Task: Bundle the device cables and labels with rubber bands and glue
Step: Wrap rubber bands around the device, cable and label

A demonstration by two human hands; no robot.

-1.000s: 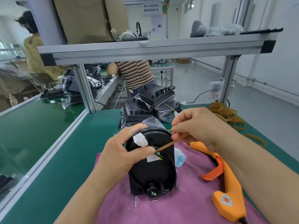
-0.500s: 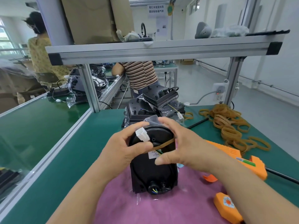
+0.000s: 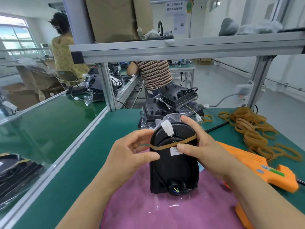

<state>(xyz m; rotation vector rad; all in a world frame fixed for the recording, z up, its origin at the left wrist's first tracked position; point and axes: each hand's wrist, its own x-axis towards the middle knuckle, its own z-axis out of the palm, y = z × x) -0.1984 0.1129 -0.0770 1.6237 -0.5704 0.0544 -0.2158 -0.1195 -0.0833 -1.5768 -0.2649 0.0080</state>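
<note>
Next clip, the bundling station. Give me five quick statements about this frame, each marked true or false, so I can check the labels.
1. A rubber band runs across the black device. True.
2. The right hand holds the glue gun. False: the glue gun lies on the table to the right, and the right hand grips the black device.
3. The black device stands on a pink cloth. True.
4. The pile of rubber bands lies left of the black device. False: it lies to the right, farther back.
5. The right hand's thumb rests on the white label. True.
</note>
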